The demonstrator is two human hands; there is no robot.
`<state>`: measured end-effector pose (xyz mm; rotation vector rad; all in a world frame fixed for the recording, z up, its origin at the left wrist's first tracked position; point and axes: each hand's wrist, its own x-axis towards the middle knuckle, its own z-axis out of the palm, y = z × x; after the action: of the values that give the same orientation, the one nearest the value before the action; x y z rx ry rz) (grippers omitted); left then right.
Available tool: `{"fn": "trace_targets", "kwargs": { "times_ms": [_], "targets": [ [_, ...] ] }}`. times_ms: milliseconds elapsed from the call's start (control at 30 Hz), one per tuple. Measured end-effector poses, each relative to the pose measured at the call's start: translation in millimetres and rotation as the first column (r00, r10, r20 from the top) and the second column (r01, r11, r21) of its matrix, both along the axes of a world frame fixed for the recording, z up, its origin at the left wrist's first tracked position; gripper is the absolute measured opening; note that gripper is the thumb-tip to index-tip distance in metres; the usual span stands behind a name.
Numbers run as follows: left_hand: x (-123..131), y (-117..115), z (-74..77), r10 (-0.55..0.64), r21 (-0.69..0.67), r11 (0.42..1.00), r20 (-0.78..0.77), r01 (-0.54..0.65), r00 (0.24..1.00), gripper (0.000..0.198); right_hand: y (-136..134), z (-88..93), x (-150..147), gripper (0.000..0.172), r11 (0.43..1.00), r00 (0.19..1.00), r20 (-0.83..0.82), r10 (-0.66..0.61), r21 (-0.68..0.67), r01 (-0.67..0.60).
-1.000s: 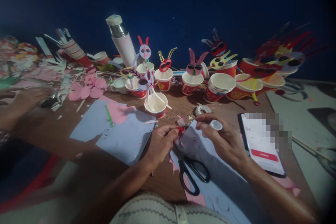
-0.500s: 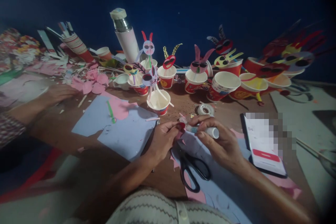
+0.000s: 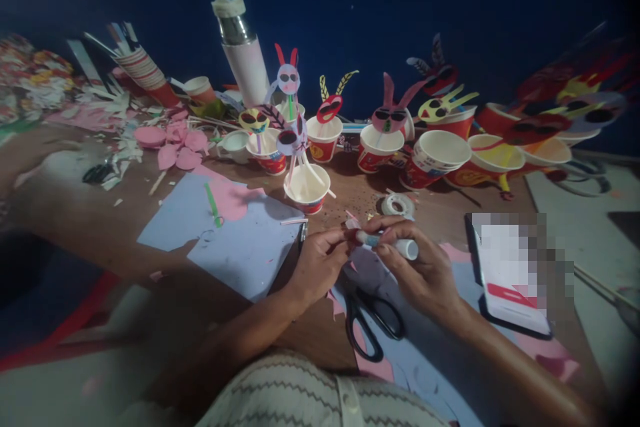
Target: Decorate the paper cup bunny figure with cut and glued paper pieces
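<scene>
My right hand (image 3: 425,263) is closed around a white glue stick (image 3: 403,248), its tip pointing left. My left hand (image 3: 323,260) pinches a small red paper piece (image 3: 353,235), mostly hidden behind the fingers. The glue stick's tip meets or nearly meets that piece; I cannot tell whether they touch. Black-handled scissors (image 3: 373,320) lie below my hands on blue paper (image 3: 425,353). A roll of clear tape (image 3: 398,205) sits just beyond my right hand.
Several paper cups (image 3: 327,140) with paper animal faces stand along the back. A white flask (image 3: 245,70) rises behind them. A phone (image 3: 515,300) lies at the right. Blue sheets (image 3: 245,240), pink paper petals (image 3: 180,147) and white scraps (image 3: 130,153) lie to the left.
The glue stick's tip has come closer to my left fingertips, and less of the red paper shows. The other person's hand and checked sleeve at the left have gone from view.
</scene>
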<state>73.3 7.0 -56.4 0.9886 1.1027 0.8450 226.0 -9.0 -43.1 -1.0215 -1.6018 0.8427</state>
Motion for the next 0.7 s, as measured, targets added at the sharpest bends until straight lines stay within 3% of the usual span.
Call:
{"fn": "trace_targets", "kwargs": {
  "times_ms": [233,500,700],
  "targets": [
    [-0.6,-0.5,1.0,-0.051,0.051,0.997,0.002,0.051,0.999,0.024,0.1,-0.1,0.6,0.005,1.000,1.000,0.009,-0.025,0.014,0.025],
    [-1.1,-1.8,-2.7,-0.001,-0.103,0.995,0.167,0.018,0.986,0.022,0.5,1.7,-0.1,0.004,0.999,0.999,0.008,-0.039,0.002,0.039],
    [-1.0,-1.1,-1.0,0.006,-0.124,0.992,0.213,0.021,0.977,0.024,1.3,0.0,-0.9,0.004,0.999,0.999,-0.016,-0.030,0.014,0.030]
  ]
}}
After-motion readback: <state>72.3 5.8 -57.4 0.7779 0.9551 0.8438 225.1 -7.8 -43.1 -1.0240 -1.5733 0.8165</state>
